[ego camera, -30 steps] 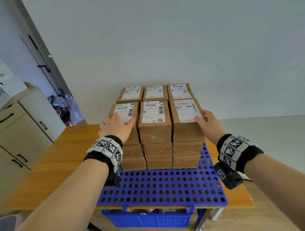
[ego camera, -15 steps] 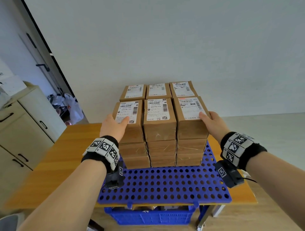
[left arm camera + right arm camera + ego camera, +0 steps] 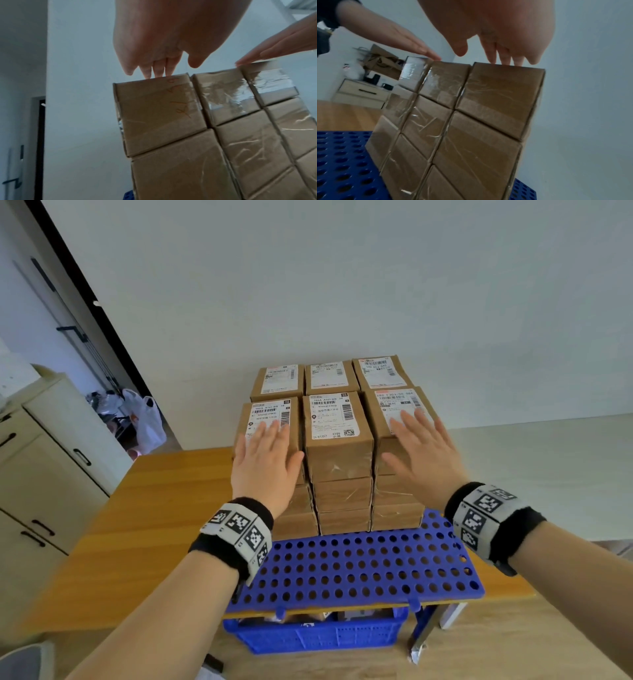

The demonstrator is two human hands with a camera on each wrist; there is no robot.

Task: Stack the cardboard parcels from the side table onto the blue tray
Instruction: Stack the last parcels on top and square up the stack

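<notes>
Parcels (image 3: 337, 436) stacked on blue tray (image 3: 359, 570) — stiff, tape-slick.
My left hand (image 3: 263, 463) and right hand (image 3: 423, 455) flat, holding nothing — probably light; I'd grip the sides.

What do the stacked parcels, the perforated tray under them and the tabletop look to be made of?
Parcels: brown matte cardboard, ends sealed with glossy, crinkled clear tape; white printed labels on top.
Tray: blue, probably moulded plastic, uniform colour with regular round holes.
Tabletop: orange-brown wood or wood-look laminate, smooth with faint grain; cannot tell which.
</notes>
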